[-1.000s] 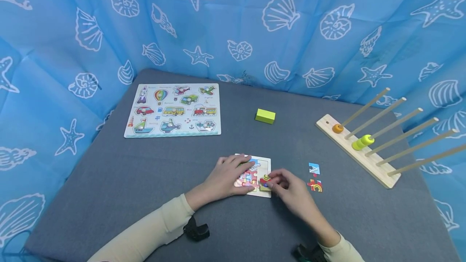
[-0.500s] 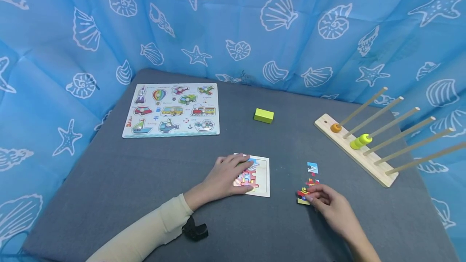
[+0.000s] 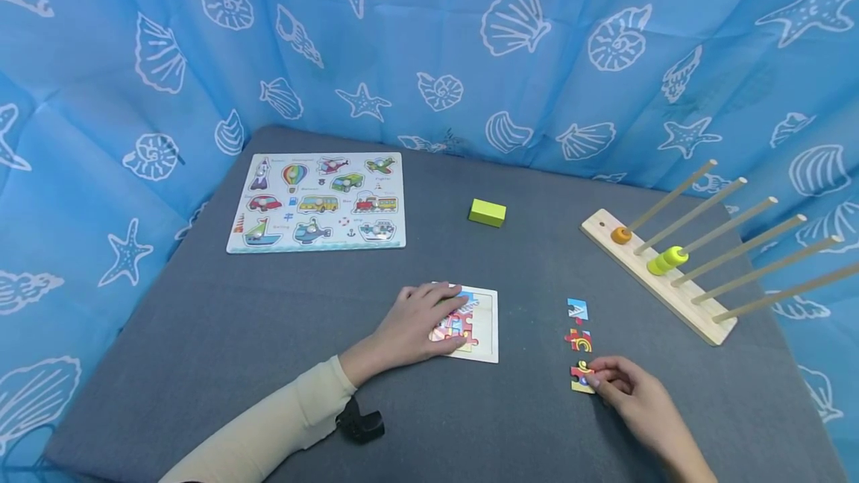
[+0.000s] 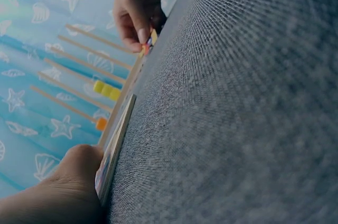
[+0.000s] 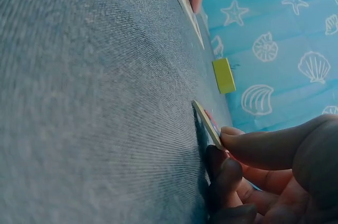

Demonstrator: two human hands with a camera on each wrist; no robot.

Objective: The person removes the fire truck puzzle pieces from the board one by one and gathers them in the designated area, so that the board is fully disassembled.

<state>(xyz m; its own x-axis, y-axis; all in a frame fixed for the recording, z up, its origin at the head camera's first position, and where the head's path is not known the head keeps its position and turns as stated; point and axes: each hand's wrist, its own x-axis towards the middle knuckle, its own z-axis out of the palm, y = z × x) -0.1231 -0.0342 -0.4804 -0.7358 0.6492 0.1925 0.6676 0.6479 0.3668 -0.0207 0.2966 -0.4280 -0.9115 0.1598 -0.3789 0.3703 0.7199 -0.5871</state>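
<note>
My left hand (image 3: 419, 323) rests on a small jigsaw puzzle in a pale wooden frame tray (image 3: 488, 326), fingers spread over the fitted pieces. The tray's right side shows bare wood. My right hand (image 3: 627, 390) pinches a red and yellow jigsaw piece (image 3: 580, 379) between thumb and fingers, close over the cloth; in the right wrist view the piece (image 5: 207, 123) is tilted, with its far edge right at the cloth. Just beyond it lie a red jigsaw piece with a yellow curve (image 3: 581, 341) and a blue and white jigsaw piece (image 3: 577, 309), in a column.
A peg puzzle board of vehicles (image 3: 315, 203) lies at the back left. A green block (image 3: 487, 213) sits at the back middle. On the right stands a wooden rack (image 3: 698, 311) with several tall slanting rods, holding orange and yellow-green beads. A shell-patterned curtain (image 3: 429, 43) borders the table.
My right hand has carried the jigsaw piece from the tray's lower right corner rightwards, to just below the two loose pieces. My left hand stays on the puzzle.
</note>
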